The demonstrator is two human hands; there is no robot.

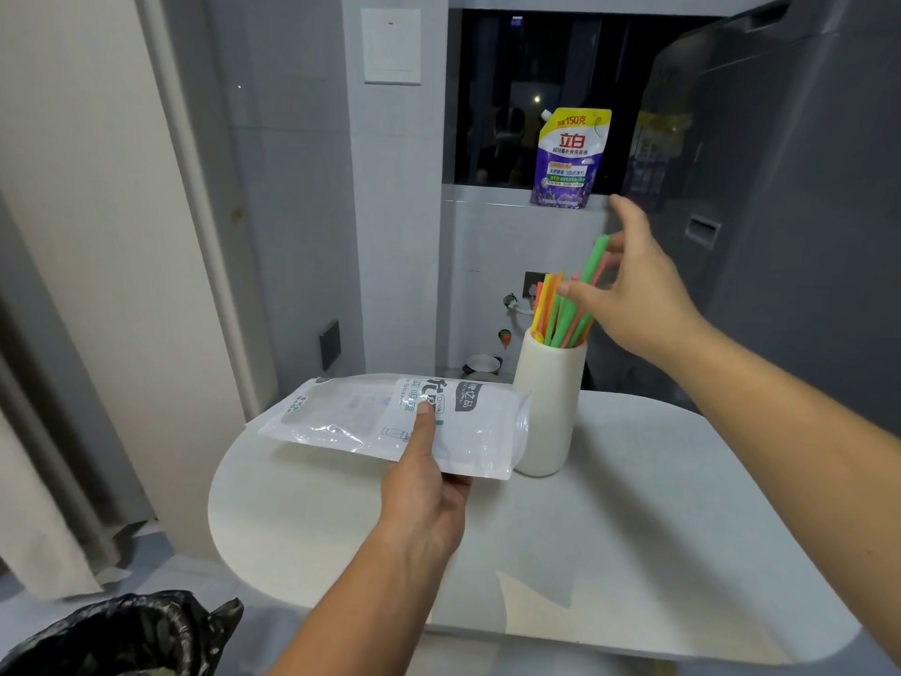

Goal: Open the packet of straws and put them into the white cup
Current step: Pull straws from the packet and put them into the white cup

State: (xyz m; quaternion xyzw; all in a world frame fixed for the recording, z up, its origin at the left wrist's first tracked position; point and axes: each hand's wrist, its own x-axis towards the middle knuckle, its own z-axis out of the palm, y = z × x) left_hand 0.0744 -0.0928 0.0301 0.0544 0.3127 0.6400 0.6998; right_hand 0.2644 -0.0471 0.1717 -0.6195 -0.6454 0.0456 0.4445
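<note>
1. The left grip (424, 500) is clamped on the packet (341, 412), thumb on top and fingers beneath.
2. The packet lies flat above the worktop (634, 529), with one end just in front of the cup (548, 397).
3. The straws (553, 317) stand fanned in the cup.
4. The right grip (643, 295) is apart with fingers spread, its thumb touching the straws.
5. A pouch (568, 158) stands on the ledge behind.

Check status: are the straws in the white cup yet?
Done: coloured straws stand in the white cup; the packet looks flat and empty. In hand: right hand with spread fingers at the straws, left hand pinching the packet. Remaining: settle the straws, put the packet down.
</note>
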